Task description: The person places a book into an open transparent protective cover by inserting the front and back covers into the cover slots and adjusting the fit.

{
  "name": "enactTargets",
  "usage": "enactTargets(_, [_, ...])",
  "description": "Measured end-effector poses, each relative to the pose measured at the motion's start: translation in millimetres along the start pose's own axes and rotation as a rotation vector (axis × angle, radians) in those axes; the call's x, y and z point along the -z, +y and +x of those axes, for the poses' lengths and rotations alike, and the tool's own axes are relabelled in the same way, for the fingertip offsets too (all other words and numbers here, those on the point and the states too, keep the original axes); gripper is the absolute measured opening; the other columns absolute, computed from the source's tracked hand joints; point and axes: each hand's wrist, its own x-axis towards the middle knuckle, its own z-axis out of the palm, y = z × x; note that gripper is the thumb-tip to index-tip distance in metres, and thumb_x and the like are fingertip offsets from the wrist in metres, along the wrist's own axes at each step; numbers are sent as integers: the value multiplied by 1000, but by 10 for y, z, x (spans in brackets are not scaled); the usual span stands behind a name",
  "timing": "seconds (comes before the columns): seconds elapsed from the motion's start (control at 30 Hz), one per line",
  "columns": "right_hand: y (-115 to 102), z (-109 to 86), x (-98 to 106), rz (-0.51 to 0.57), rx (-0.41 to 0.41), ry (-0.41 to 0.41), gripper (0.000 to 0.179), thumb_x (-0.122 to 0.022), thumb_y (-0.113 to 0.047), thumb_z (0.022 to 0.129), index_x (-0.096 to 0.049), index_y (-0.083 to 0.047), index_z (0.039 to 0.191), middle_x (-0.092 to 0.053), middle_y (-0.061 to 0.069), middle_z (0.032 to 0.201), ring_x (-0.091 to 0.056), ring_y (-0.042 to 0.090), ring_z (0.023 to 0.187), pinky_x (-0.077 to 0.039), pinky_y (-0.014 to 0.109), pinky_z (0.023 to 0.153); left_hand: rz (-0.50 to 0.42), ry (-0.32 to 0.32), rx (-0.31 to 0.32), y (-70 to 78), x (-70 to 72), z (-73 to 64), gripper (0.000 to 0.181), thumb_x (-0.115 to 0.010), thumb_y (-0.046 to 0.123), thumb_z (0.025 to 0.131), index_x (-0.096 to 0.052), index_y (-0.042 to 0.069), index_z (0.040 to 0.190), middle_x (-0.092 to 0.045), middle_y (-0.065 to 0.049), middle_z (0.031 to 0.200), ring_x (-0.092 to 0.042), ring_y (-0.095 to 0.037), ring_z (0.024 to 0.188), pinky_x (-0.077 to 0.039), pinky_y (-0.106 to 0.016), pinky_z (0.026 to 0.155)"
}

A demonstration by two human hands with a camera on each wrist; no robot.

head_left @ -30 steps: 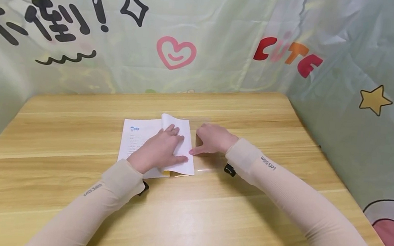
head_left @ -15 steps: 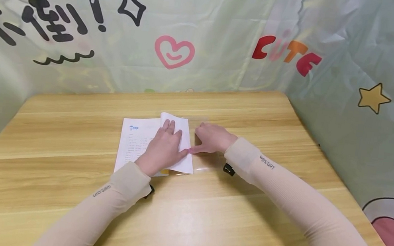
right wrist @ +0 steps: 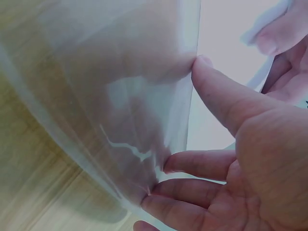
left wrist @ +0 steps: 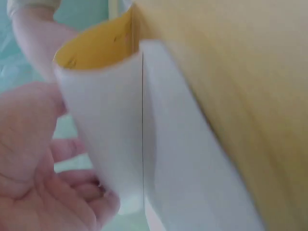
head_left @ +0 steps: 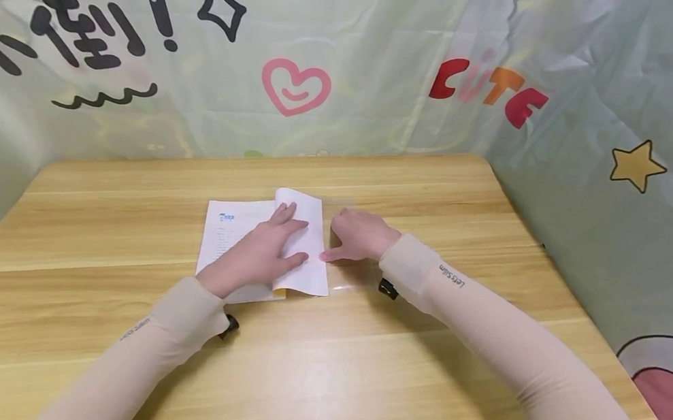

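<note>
A thin booklet [head_left: 229, 233] with a printed white page lies on the table. Its right-hand leaf [head_left: 311, 265] is white on top and curves up; yellow [left wrist: 101, 50] shows on its inner side in the left wrist view. My left hand [head_left: 265, 247] rests on this leaf with fingers and thumb spread. Along the leaf's right edge, my right hand [head_left: 361, 234] presses with its thumb tip. A clear plastic sheet [right wrist: 96, 101] extends from that edge in the right wrist view, the right fingertips touching it.
The wooden table [head_left: 319, 372] reaches well beyond the booklet on all sides. A printed fabric backdrop [head_left: 377, 57] hangs behind the table and along its right side.
My left hand slid right to the leaf's edge, near the right thumb, then drew back left across the leaf. The right hand has stayed at the edge.
</note>
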Motion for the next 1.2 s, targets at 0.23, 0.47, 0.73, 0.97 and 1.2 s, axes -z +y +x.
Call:
enactTargets(0.23, [5, 0, -12, 2, -5, -9, 55, -75, -58, 97, -70, -6, 116, -67, 15, 126, -64, 25, 102, -62, 47, 89, -36, -93, -88, -280, 226, -198, 87, -75, 49, 99, -38, 9, 167, -14, -17, 181, -18, -39, 167, -26, -63, 131])
enactTargets(0.47, [-20, -1, 8, 21, 1, -33, 58, -74, -57, 98, -68, -5, 120, -65, 17, 134, -65, 27, 106, -61, 48, 93, -41, -137, -84, -520, 258, -277, 108, -82, 62, 89, -28, 19, 172, -15, -9, 181, -19, -37, 167, -26, -61, 132])
enactTargets(0.73, [40, -16, 57, 92, 32, -53, 67, -75, -53, 98, -63, 2, 134, -64, 20, 140, -65, 31, 115, -55, 47, 105, -39, -137, -78, -482, 241, -262, 106, -79, 62, 91, -27, 20, 172, -16, -9, 181, -22, -35, 167, -28, -61, 131])
enactTargets(0.97, [88, -8, 74, 117, 51, -79, 82, -72, -56, 99, -53, 4, 151, -57, 23, 154, -60, 36, 137, -49, 49, 118, -41, -161, -54, -410, 260, -243, 107, -80, 61, 91, -26, 18, 172, -12, -10, 181, -24, -37, 166, -29, -60, 131])
enactTargets(1.2, [76, -27, 85, 125, 58, -84, 85, -71, -56, 100, -50, 4, 155, -58, 24, 152, -60, 37, 136, -48, 49, 119, -45, -193, -37, -348, 265, -226, 107, -79, 60, 91, -24, 17, 172, -9, -13, 181, -25, -40, 165, -29, -60, 131])
